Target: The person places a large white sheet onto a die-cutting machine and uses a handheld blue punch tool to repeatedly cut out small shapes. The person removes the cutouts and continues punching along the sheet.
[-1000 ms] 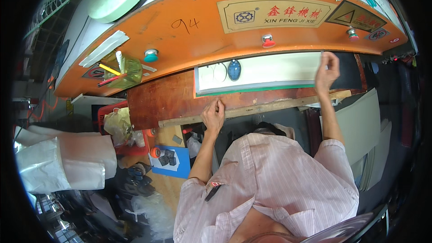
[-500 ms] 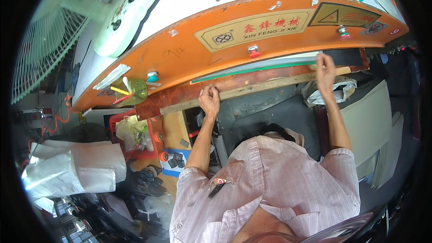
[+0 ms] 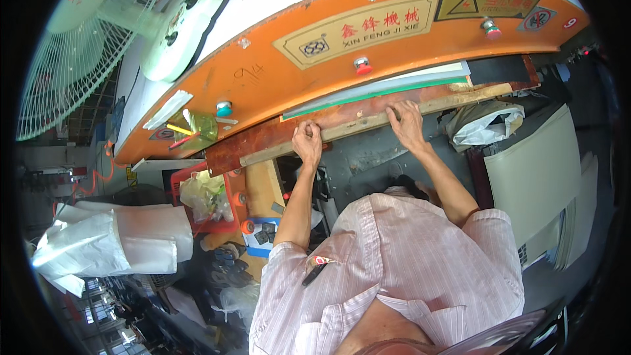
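My left hand (image 3: pixel 307 144) rests at the front edge of a reddish-brown board (image 3: pixel 243 143), its fingers curled together. Whatever it pinches, if anything, is too small to make out. To its right, my right hand (image 3: pixel 409 126) lies over a wooden strip (image 3: pixel 453 100) along the board's front edge, fingers apart and fingertips on the board. Behind both hands, a flat stack of sheets with a green edge (image 3: pixel 368 102) lies on the board, reaching in under the orange machine front (image 3: pixel 263 92).
Red push buttons (image 3: pixel 362 66) and a teal button (image 3: pixel 224 108) stick out from the machine. At left are a yellowish pen cup (image 3: pixel 200 128), a red crate (image 3: pixel 227 213) with plastic bags, and a fan (image 3: pixel 92 46). Large pale sheets (image 3: pixel 536 171) stand at right.
My right hand has come left and down from the board's right part onto the wooden strip, nearer my left hand. The left hand keeps its place on the board; the view has shifted slightly.
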Action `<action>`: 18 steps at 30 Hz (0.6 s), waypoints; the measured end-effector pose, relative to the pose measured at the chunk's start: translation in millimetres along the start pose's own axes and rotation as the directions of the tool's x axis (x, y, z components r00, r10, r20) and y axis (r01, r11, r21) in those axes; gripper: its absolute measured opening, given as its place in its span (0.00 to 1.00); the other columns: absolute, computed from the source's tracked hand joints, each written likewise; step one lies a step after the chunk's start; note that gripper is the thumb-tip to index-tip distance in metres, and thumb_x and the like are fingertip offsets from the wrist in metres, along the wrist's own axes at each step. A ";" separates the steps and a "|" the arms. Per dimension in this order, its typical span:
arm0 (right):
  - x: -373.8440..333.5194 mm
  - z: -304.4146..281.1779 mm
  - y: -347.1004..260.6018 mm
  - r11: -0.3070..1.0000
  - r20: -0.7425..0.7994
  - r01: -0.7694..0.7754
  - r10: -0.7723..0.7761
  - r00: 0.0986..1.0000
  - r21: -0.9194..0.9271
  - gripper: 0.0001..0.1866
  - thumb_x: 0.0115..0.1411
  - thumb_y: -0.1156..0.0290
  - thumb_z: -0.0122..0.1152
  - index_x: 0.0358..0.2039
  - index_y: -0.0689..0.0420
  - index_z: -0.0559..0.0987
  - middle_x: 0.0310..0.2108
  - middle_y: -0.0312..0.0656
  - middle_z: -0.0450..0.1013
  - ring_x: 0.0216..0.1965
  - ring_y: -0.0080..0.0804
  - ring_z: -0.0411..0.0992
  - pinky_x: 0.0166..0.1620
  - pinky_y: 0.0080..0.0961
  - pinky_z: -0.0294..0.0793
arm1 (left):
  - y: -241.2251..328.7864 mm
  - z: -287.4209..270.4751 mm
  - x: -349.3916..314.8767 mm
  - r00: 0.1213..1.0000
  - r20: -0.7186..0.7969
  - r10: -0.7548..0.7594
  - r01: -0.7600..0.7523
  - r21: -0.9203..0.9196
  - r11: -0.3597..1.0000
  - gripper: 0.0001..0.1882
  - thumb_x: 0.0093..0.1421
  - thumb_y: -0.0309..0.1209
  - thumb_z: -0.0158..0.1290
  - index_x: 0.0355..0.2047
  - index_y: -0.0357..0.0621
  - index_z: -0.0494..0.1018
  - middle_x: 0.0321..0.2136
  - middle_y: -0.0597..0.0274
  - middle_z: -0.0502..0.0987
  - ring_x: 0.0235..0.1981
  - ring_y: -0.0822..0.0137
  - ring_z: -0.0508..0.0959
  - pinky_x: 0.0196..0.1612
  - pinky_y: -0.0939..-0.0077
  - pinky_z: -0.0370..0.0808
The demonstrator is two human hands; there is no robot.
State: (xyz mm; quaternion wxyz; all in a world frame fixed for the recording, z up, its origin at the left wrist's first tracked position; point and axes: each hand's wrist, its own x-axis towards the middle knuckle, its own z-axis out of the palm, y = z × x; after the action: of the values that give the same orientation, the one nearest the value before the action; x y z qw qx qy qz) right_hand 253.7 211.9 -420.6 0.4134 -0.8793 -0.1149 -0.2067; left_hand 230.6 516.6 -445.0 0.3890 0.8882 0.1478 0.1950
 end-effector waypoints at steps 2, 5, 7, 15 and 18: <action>-6.3 2.1 5.6 0.999 0.051 -0.042 0.042 0.998 -0.005 0.10 0.64 0.69 0.64 0.40 0.61 0.85 0.35 0.51 0.80 0.43 0.54 0.75 0.55 0.48 0.70 | -2.7 -0.1 -4.3 0.999 0.030 -0.020 0.020 0.008 1.000 0.11 0.65 0.37 0.57 0.37 0.44 0.84 0.26 0.52 0.81 0.33 0.51 0.82 0.40 0.56 0.78; -24.2 2.3 8.1 0.997 0.053 -0.078 0.079 0.996 -0.018 0.10 0.65 0.68 0.63 0.41 0.61 0.85 0.35 0.52 0.81 0.43 0.56 0.76 0.55 0.50 0.69 | -5.1 -4.3 -19.2 0.998 0.053 -0.017 0.018 -0.006 1.000 0.12 0.66 0.37 0.57 0.39 0.43 0.83 0.27 0.52 0.81 0.34 0.50 0.81 0.41 0.55 0.78; -39.4 1.4 2.6 0.996 0.032 -0.085 0.086 0.996 -0.027 0.10 0.65 0.68 0.63 0.41 0.60 0.85 0.34 0.51 0.81 0.43 0.56 0.76 0.55 0.51 0.69 | -4.7 -11.2 -34.2 0.997 0.075 0.019 -0.021 0.028 0.999 0.12 0.66 0.37 0.57 0.41 0.42 0.83 0.26 0.54 0.81 0.35 0.50 0.81 0.43 0.55 0.78; -44.9 32.3 -73.7 0.990 0.030 0.030 -0.026 0.999 -0.138 0.29 0.59 0.63 0.71 0.57 0.66 0.76 0.53 0.57 0.76 0.55 0.54 0.72 0.62 0.50 0.69 | 18.0 -32.2 -36.2 0.915 0.163 0.369 -0.380 0.043 0.924 0.27 0.67 0.26 0.50 0.65 0.32 0.67 0.60 0.40 0.73 0.63 0.41 0.69 0.68 0.50 0.62; -25.5 77.3 -106.9 0.993 0.131 0.068 -0.055 0.990 -0.099 0.36 0.57 0.63 0.72 0.61 0.68 0.71 0.60 0.63 0.69 0.58 0.60 0.68 0.61 0.51 0.70 | 27.2 -20.3 -16.5 0.876 0.306 0.373 -0.368 -0.076 0.927 0.29 0.72 0.29 0.43 0.71 0.30 0.59 0.66 0.40 0.70 0.70 0.41 0.63 0.74 0.49 0.54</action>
State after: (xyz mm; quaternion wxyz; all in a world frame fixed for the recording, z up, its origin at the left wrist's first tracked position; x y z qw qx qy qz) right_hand 211.9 338.5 -403.9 0.3525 -0.9070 -0.1573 -0.1682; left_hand 209.7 504.8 -415.8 0.3698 0.9165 -0.0905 0.1227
